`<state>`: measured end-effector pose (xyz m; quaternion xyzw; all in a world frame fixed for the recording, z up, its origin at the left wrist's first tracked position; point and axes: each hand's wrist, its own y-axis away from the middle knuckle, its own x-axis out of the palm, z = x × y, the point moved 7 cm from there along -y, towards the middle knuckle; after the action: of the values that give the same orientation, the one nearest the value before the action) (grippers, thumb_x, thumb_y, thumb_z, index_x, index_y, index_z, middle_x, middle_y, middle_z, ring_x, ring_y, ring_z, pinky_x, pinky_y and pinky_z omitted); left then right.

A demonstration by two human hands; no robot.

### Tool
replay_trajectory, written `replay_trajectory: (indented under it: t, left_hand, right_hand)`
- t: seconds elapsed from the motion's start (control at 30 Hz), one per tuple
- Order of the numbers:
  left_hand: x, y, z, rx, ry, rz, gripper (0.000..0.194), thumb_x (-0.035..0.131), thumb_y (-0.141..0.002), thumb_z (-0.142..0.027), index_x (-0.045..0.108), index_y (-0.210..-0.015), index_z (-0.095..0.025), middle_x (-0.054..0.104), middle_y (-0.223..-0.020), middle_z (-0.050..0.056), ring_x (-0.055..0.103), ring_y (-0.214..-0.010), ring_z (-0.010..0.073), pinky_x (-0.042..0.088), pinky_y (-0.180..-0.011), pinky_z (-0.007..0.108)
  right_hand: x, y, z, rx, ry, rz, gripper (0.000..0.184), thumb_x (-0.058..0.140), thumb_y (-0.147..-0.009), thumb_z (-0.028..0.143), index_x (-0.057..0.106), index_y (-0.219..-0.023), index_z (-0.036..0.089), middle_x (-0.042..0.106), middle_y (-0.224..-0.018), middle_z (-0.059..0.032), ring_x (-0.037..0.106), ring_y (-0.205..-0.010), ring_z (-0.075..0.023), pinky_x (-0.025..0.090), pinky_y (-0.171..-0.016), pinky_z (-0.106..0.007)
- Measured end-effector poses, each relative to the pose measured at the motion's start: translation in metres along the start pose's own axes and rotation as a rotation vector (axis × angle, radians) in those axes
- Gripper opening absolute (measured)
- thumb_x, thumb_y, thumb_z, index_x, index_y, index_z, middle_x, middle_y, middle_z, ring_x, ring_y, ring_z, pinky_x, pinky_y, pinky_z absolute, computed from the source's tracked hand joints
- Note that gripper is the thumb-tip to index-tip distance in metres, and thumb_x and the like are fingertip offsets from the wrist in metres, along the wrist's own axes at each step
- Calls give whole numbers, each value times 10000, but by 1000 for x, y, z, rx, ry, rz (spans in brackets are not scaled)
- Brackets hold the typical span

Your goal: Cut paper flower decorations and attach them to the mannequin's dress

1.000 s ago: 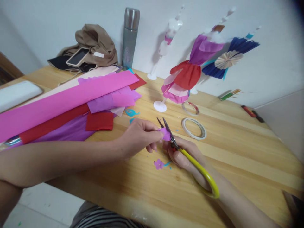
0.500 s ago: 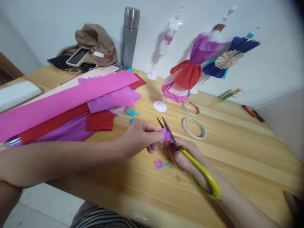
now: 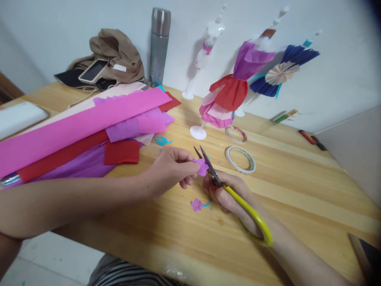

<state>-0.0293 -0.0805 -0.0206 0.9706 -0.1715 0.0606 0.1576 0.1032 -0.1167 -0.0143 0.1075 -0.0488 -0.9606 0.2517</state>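
Note:
Between thumb and fingers, my left hand (image 3: 175,169) pinches a small purple paper piece (image 3: 202,167) with a scalloped edge. My right hand (image 3: 228,190) is closed around a pair of scissors (image 3: 244,206) with yellow handles. Their dark blades are parted and sit right beside the purple paper; whether they touch it I cannot tell. Below the hands, a purple paper flower (image 3: 197,205) lies on the wooden table (image 3: 143,238) with a blue paper scrap (image 3: 206,204) against it.
Coloured crepe paper (image 3: 83,123) is piled at left, near a phone (image 3: 93,70) and a steel flask (image 3: 160,47). Paper-dressed mannequin stands (image 3: 230,93) line the wall. Tape rolls (image 3: 240,159) lie right of centre. A glue-stick-like green item (image 3: 284,117) is farther back.
The purple paper has turned slightly in my left hand, now showing a more pointed outline. The whole view has shifted a little; both hands keep their holds.

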Motion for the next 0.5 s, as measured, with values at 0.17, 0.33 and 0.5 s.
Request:
replay_trajectory:
  t: [0.17,0.33,0.5]
  left_hand:
    - [0,-1,-1,3,9,4,145,626,-695,-155,611,-552,-143,566,-470,-28,509,-445,63,427,-426,153]
    - [0,-1,-2,9,0,13,137,656,-677,-202,620,-561,-139,564,-468,-27,501,-438,62,421,-429,155]
    - [0,0,-4,29,-36,19,143,613,-683,-158,604,-541,-140,557,-470,-26,499,-448,62,418,-435,155]
  right_hand:
    - [0,-1,-5,11,34,33,484,580,-890,677,533,-842,198,381,-634,57,277,-522,-97,216,-458,-262]
    - [-2,-2,-2,-77,107,1,478,584,-877,692,557,-859,216,420,-732,25,367,-616,-130,390,-549,-280]
    - [-3,-2,-3,-52,83,17,481,576,-869,714,561,-879,234,437,-731,8,379,-633,-156,384,-569,-308]
